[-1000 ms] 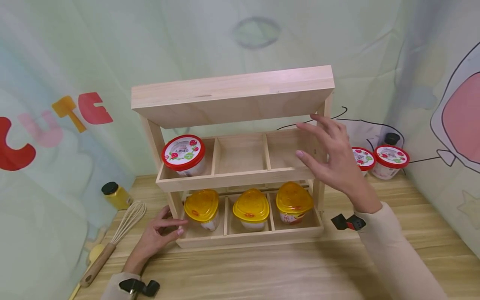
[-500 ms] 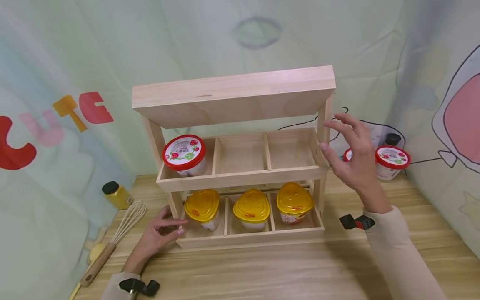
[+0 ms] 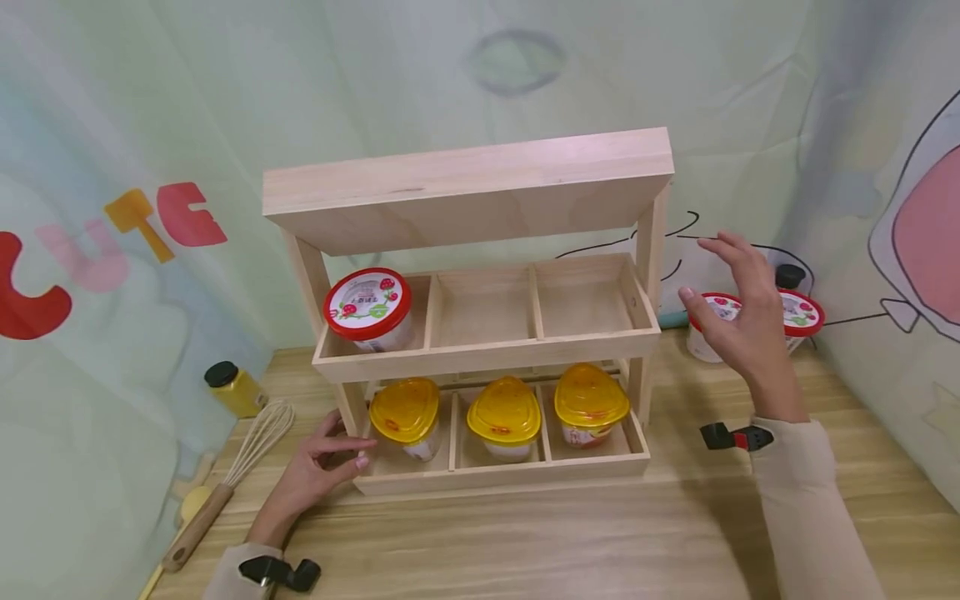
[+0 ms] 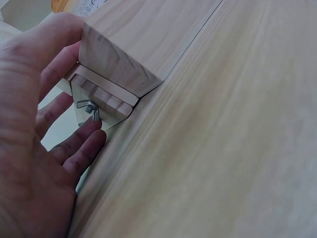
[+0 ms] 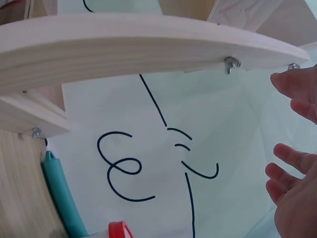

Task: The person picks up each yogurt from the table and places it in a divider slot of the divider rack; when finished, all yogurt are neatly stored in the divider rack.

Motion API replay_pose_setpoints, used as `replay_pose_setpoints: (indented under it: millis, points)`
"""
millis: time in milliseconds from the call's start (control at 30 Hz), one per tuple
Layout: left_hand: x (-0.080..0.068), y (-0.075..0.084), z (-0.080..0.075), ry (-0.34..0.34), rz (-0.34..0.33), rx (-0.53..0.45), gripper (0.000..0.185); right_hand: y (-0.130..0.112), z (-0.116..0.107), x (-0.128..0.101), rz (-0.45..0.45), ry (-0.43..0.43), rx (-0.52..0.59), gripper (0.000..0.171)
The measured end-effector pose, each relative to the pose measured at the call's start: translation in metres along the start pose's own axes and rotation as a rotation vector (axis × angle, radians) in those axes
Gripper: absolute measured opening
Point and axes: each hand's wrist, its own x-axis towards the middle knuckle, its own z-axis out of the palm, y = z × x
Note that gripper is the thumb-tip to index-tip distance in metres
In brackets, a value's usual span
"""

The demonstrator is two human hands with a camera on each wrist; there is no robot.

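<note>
Right hand now off rack, over strawberry-labelled tubs

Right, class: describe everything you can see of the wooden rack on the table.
The wooden rack is pale, unfinished-looking wood, standing upright on the wooden table. It has a slanted top board, side posts and two tiers, each split into three compartments. The upper tier holds one red-lidded cup in its left compartment; the lower holds three yellow-lidded cups. Wing nuts fasten its joints. The left hand touches its lower left corner; the right hand hovers apart, beside its right post.
</note>
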Motion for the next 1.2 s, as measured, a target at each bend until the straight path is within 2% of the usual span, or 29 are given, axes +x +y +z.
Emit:
replay_pose_setpoints:
  millis: [367,533,667,800,967,1200]
  points:
    - [0.004,0.001,-0.001,0.001,-0.012,0.019,0.027,0.028,0.000,0.004,0.131,-0.116,-0.108,0.071]
    - [0.002,0.001,-0.001,0.012,0.014,0.045,0.026,0.043,0.000,0.001,0.235,-0.185,-0.109,0.073]
    - [0.000,0.001,0.000,0.017,0.025,0.043,0.027,0.054,0.000,-0.001,0.273,-0.230,-0.120,0.073]
    - [0.001,0.000,0.000,0.016,0.037,0.027,0.027,0.066,0.001,-0.004,0.308,-0.275,-0.184,0.074]
    - [0.001,-0.001,-0.001,0.017,0.039,0.030,0.028,0.081,0.005,-0.009,0.312,-0.301,-0.258,0.073]
    - [0.000,0.000,0.000,0.020,0.019,0.047,0.026,0.099,0.011,-0.014,0.293,-0.330,-0.293,0.071]
